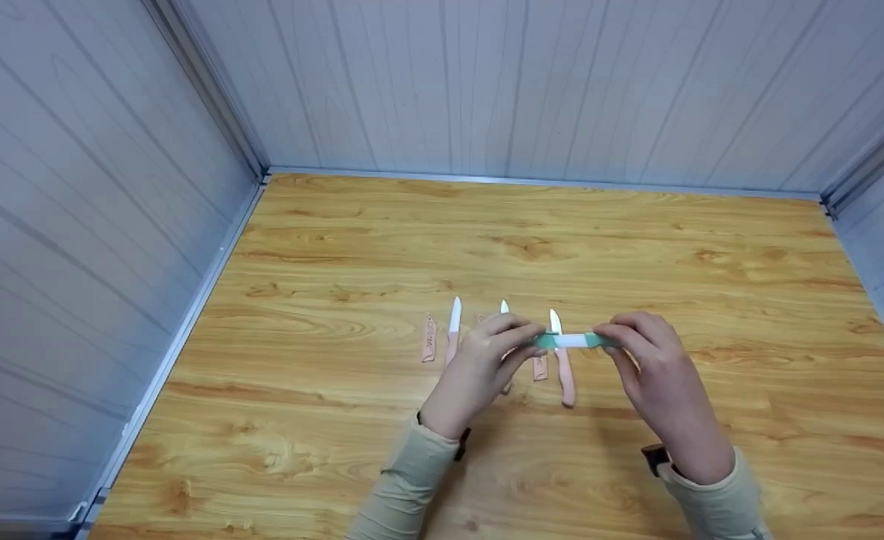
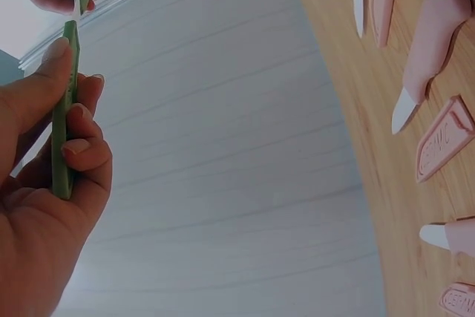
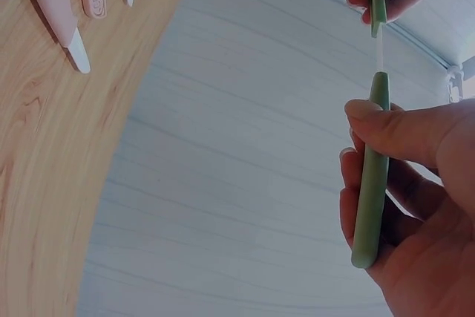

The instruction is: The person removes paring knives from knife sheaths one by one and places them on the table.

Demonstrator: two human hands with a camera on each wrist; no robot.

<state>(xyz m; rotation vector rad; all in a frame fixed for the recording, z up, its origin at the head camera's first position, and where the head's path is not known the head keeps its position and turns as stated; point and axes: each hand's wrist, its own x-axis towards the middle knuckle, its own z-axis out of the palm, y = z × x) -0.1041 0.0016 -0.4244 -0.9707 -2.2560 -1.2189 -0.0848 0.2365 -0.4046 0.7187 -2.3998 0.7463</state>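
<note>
My left hand (image 1: 479, 360) grips a green blade sheath (image 2: 62, 131) between thumb and fingers. In my right hand (image 1: 663, 375) is the green handle of a small paring knife (image 3: 371, 183). Its white blade bridges the gap between the hands, the tip end inside the sheath and a stretch near the handle bare. Both pieces are held level and in line, above the table in the wrist views. Below them lie pink-handled knives (image 1: 566, 379) with white blades, partly covered by my left hand in the head view.
Pink sheaths marked CERAMIC, one at the left (image 1: 429, 339) and another (image 1: 540, 367) between the hands, lie beside the pink knives. The wood-grain table (image 1: 322, 420) is bordered by pale panel walls (image 1: 486, 90) at the back and both sides.
</note>
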